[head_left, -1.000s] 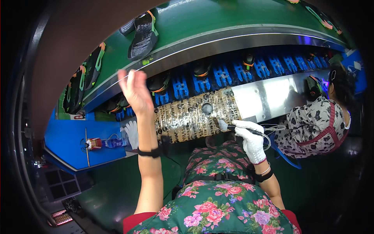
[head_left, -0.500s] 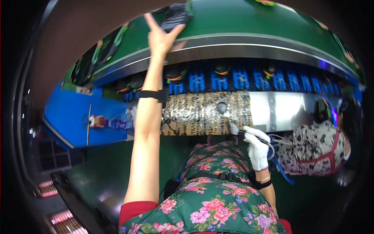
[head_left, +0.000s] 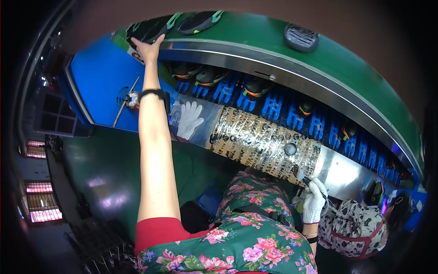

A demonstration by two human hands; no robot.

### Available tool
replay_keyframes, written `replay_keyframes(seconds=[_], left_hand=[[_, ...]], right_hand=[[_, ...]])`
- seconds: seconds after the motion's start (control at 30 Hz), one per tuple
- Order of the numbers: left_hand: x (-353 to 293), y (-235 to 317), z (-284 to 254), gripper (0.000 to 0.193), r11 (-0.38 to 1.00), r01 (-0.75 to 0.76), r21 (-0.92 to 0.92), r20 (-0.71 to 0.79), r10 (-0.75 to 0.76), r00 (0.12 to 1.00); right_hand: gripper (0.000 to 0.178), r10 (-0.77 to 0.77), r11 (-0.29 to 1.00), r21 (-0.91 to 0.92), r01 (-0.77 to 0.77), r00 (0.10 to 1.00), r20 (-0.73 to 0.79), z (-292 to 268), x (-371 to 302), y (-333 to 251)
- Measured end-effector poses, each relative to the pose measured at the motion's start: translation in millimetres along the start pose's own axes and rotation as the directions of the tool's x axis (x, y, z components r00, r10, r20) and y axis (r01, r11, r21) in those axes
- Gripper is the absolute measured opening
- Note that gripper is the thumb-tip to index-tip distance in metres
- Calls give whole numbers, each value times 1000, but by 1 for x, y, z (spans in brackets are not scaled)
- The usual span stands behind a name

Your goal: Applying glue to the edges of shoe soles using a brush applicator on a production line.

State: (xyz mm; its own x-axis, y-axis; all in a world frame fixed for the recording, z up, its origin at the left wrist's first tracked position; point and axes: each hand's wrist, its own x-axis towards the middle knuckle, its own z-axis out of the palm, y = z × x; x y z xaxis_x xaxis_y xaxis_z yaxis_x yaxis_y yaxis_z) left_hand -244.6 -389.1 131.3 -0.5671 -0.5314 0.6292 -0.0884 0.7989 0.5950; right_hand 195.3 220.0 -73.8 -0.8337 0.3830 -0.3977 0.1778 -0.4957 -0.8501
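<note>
on the upper green belt (head_left: 255,43), left hand (head_left: 147,49) has now reached a dark shoe (head_left: 146,31), grip unclear; gloved right hand (head_left: 314,201) still closed on a small tool (head_left: 305,179).

I saw a green belt (head_left: 346,59) carrying dark shoes (head_left: 200,22) and a sole (head_left: 300,37). Below it, a steel bench (head_left: 340,171) bore a taped pad (head_left: 260,144) and a white glove (head_left: 189,119); a stick (head_left: 122,104) lay on the blue table (head_left: 98,73).

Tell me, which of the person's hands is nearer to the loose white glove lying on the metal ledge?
Left, as far as the picture shows. The left hand reaches past the white glove to a dark shoe on the green belt; the gloved right hand rests farther along.
</note>
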Motion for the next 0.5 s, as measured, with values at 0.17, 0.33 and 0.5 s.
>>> replay_keyframes(seconds=[0.17, 0.33, 0.5], left_hand=[[52, -29, -4, 136, 996, 53, 65, -70, -49, 996], [49, -19, 15, 132, 983, 77, 166, -6, -77, 997], [50, -12, 15, 128, 991, 72, 112, -77, -64, 995]], right_hand=[[30, 31, 995, -91, -31, 1000, -7, 20, 5, -2], [29, 5, 991, -135, -9, 1000, -23, 35, 6, -9], [27, -29, 996, -90, 28, 999, -13, 36, 6, -10]])
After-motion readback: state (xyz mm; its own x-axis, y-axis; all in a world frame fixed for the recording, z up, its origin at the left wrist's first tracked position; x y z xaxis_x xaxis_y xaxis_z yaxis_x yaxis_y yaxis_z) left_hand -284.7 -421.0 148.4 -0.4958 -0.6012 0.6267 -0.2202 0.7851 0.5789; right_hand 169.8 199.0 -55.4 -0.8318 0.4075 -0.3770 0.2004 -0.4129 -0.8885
